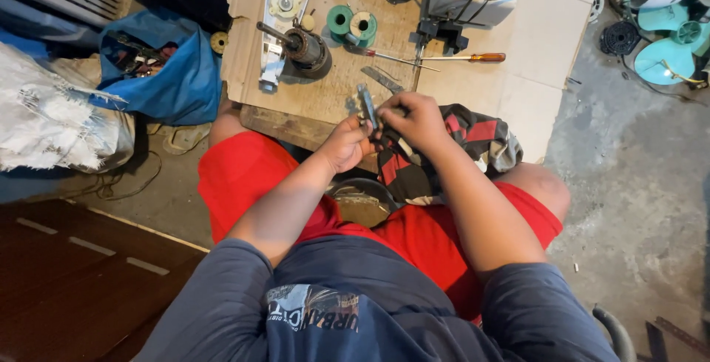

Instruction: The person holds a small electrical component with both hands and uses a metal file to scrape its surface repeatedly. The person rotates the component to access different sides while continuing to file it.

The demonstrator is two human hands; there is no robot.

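Presently: left hand (346, 142) pinching upright grey metal bar (367, 107); right hand (416, 119) clenched just beside it, above board's (325, 103) near edge.

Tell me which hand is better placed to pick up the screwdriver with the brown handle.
The right hand, probably. The screwdriver lies on the board just beyond it, handle to the right. The left hand sits lower and farther away, at the grey tool.
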